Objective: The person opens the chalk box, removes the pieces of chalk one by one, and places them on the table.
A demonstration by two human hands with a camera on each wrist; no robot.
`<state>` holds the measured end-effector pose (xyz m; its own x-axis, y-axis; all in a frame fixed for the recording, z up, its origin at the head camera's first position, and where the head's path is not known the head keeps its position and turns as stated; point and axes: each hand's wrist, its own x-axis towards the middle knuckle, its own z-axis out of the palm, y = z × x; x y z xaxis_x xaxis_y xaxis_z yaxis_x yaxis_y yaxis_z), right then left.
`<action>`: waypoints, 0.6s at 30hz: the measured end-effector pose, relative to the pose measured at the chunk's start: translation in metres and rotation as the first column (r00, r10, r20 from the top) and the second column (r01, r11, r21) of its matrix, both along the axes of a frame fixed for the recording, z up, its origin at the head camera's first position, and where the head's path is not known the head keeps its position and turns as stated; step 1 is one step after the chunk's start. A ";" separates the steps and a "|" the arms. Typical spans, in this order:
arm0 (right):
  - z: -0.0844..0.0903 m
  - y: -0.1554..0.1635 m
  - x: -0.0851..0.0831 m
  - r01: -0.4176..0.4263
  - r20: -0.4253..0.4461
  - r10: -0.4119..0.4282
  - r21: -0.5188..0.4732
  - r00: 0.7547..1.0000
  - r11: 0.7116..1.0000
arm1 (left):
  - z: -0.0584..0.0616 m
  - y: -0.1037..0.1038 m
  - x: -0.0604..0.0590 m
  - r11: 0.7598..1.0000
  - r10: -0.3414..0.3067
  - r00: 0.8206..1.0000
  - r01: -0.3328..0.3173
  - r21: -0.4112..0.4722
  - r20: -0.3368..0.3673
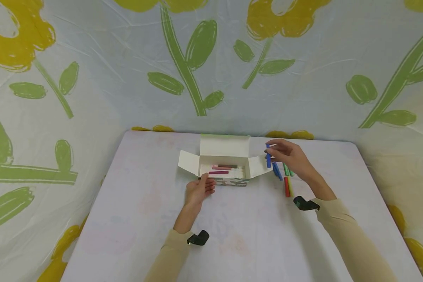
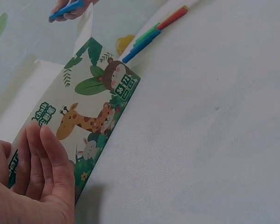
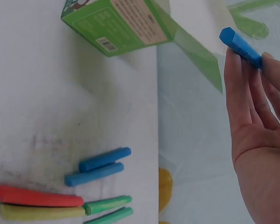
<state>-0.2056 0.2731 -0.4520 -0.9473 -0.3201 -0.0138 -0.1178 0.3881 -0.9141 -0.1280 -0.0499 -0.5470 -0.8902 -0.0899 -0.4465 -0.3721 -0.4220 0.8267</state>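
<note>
A blue chalk stick (image 1: pixel 268 156) is pinched between the thumb and fingers of my right hand (image 1: pixel 290 156), raised beside the box's right flap. In the right wrist view the blue stick (image 3: pixel 241 48) points away from the fingertips. My left hand (image 1: pixel 197 190) holds the front left of an open chalk box (image 1: pixel 232 182), thumb at the rim and fingers along the front wall. Animal pictures cover that wall (image 2: pixel 86 122) in the left wrist view. Inside the box lie a magenta chalk stick (image 1: pixel 219 172), a pink one, a dark brown one and some pale ones.
Right of the box, two blue chalks (image 3: pixel 95 175), two green chalks (image 3: pixel 109 204), a red chalk (image 3: pixel 40 196) and a yellow one (image 3: pixel 42 212) lie on the white table (image 1: pixel 144 219). The box's lid (image 1: pixel 225 145) and side flaps stand spread outward. Flower-printed cloth hangs behind.
</note>
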 end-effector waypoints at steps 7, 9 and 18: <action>-0.007 0.021 0.007 0.068 0.028 -0.068 -0.018 0.997 0.998 | 0.002 0.000 -0.001 1.000 -0.001 1.000 0.001 0.002 0.012; -0.010 0.026 0.010 0.075 0.029 -0.074 -0.007 0.997 0.997 | 0.001 0.000 -0.001 1.000 -0.002 1.000 0.002 -0.001 0.014; -0.037 0.045 0.026 0.140 0.069 -0.144 0.061 0.987 0.988 | -0.001 0.000 -0.002 1.000 0.000 1.000 0.001 -0.007 0.019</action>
<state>-0.1793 0.3177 -0.4886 -0.9790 -0.1789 -0.0982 0.0082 0.4465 -0.8948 -0.1297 -0.0497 -0.5479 -0.8816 -0.0927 -0.4629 -0.3881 -0.4159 0.8224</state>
